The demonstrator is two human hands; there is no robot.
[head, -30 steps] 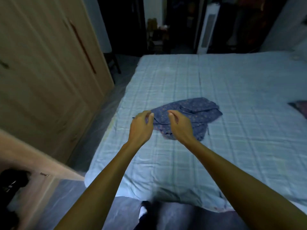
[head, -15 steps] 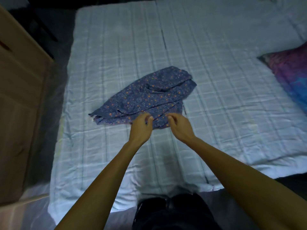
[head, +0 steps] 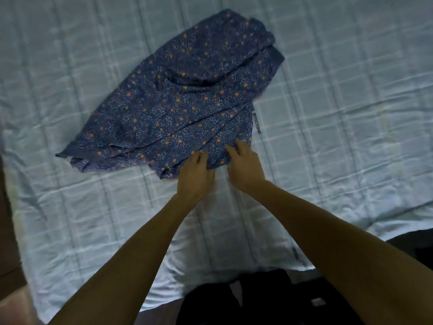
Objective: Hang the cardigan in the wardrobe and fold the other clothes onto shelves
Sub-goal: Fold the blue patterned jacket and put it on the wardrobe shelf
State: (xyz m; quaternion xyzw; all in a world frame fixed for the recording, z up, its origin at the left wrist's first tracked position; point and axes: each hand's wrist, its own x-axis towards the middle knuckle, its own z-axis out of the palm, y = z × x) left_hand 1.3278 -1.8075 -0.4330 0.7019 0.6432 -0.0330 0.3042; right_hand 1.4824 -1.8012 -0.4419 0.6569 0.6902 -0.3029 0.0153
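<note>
1. A dark blue garment (head: pixel 187 97) of thin cloth, printed with small orange and white dots, lies crumpled on a pale blue checked bed cover (head: pixel 339 113).
2. The long axis of the garment runs diagonally. One narrow end points to the near left, and the wider, folded end points to the far right.
3. The near left end shows a plain blue hem that lies flat on the bed cover. At the far right end several layers are folded over each other.
4. A narrow white label (head: pixel 256 123) sticks out from the right edge of the garment and lies on the bed cover. It carries dark capital letters along its length, but they are too blurred to read with certainty.
5. The left hand (head: pixel 195 174) is at the near edge of the garment. Its fingers are curled down into the cloth and grip it, and the cloth is bunched there.
6. The right hand (head: pixel 244 167) is just beside the left hand, on the same near edge. Its fingers lie on top of the cloth, but one cannot tell whether they pinch it or only rest on it.
7. Both bare forearms reach forward from the bottom of the view over the bed cover.
8. A brown wooden surface (head: pixel 8 231) is visible at the left border.
</note>
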